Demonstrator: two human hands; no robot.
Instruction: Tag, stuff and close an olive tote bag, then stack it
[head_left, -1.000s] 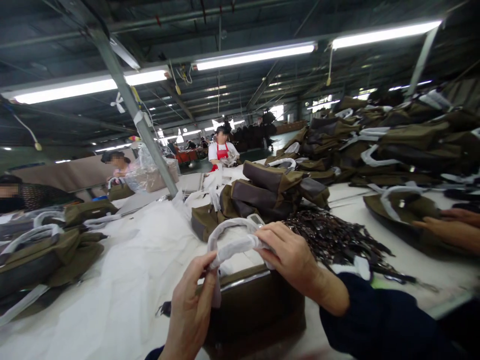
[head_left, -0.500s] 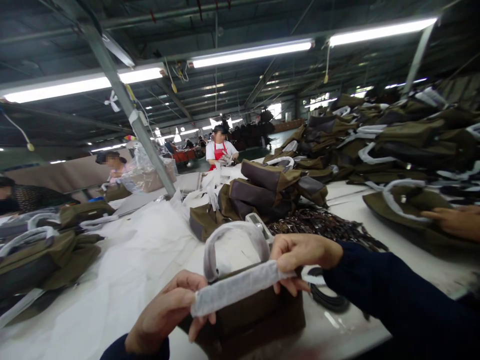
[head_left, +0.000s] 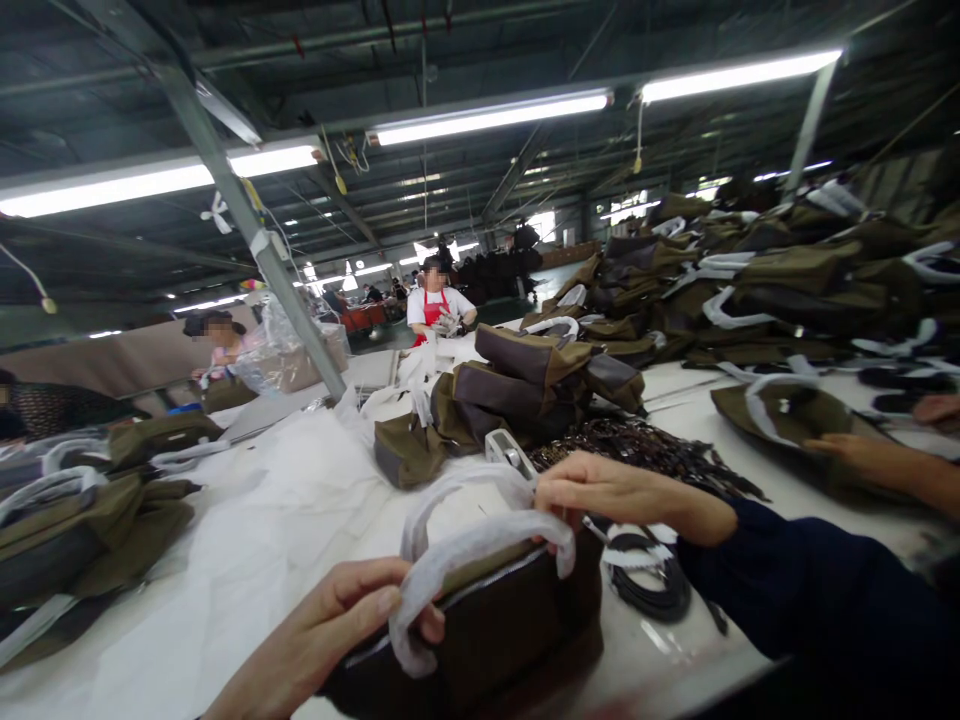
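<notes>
A dark olive-brown handbag (head_left: 517,625) stands before me with its zipper edge on top. Its near handle (head_left: 480,545) arches over the bag, wrapped in white tissue paper. My left hand (head_left: 337,615) pinches the left side of this handle between thumb and fingers. At its right side, my right hand (head_left: 600,492) has its fingers closed by the right ends of the two handles; part of its grip is hidden. Behind rises the far handle (head_left: 420,510), also wrapped in white. A grey-white device (head_left: 506,452), perhaps a tape dispenser, lies just beyond.
White paper sheets (head_left: 277,510) spread across the left. Coiled black straps (head_left: 652,590) lie right of the bag, dark straps (head_left: 645,450) behind. Stacked bags (head_left: 517,375) and a large pile (head_left: 795,270) stand beyond. A co-worker's hand (head_left: 862,458) touches another bag at right.
The near handle, earlier held stretched nearly straight between my hands, now curves in an arch over the bag. The bag's zipper edge has come into view.
</notes>
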